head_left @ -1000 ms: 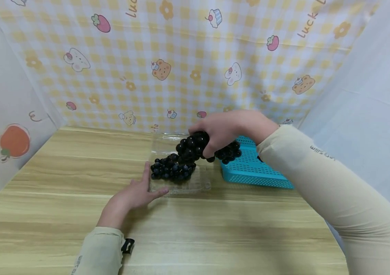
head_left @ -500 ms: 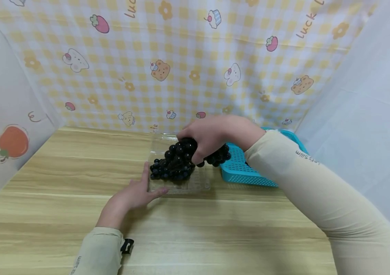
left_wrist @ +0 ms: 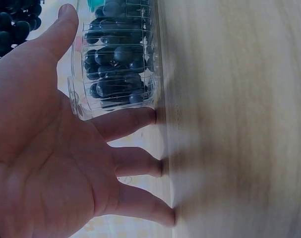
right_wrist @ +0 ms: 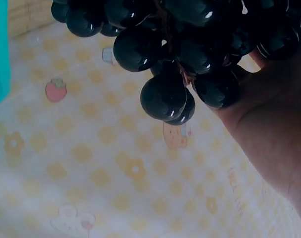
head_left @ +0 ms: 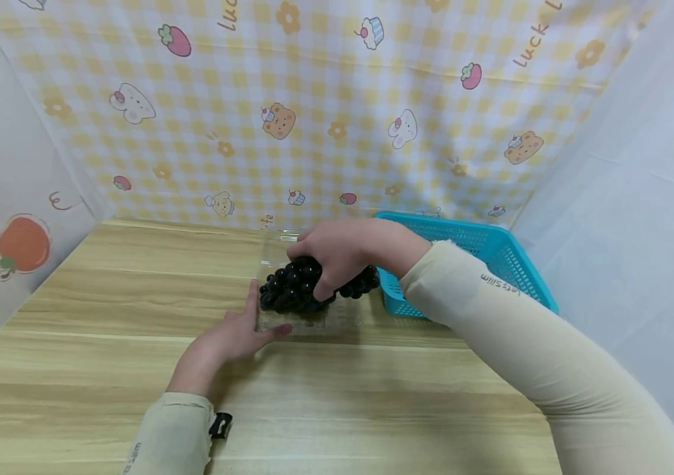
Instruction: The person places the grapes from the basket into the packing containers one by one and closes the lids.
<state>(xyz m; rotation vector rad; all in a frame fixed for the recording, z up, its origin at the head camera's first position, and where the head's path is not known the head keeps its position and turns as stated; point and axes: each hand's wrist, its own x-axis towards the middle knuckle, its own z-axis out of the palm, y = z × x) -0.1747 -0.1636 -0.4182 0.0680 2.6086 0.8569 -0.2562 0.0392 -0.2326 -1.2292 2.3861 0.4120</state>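
Note:
My right hand grips a bunch of dark grapes from above, over a clear plastic box. Glossy berries hang from the stem in the right wrist view, beside the palm. Other grapes lie inside the box, seen through its wall in the left wrist view. From the head, the held bunch mostly covers them; whether the two touch I cannot tell. My left hand rests at the box's near left corner with thumb and fingers spread, the fingertips down on the table.
Just right of the box stands a turquoise perforated basket, its front partly hidden by my right forearm. The wooden table ends at a checkered curtain behind the box. White cloth hangs at the right side.
My right hand has moved left and down with the bunch of grapes, from beside the basket to over the box. More of the basket now shows. My left hand has stayed put.

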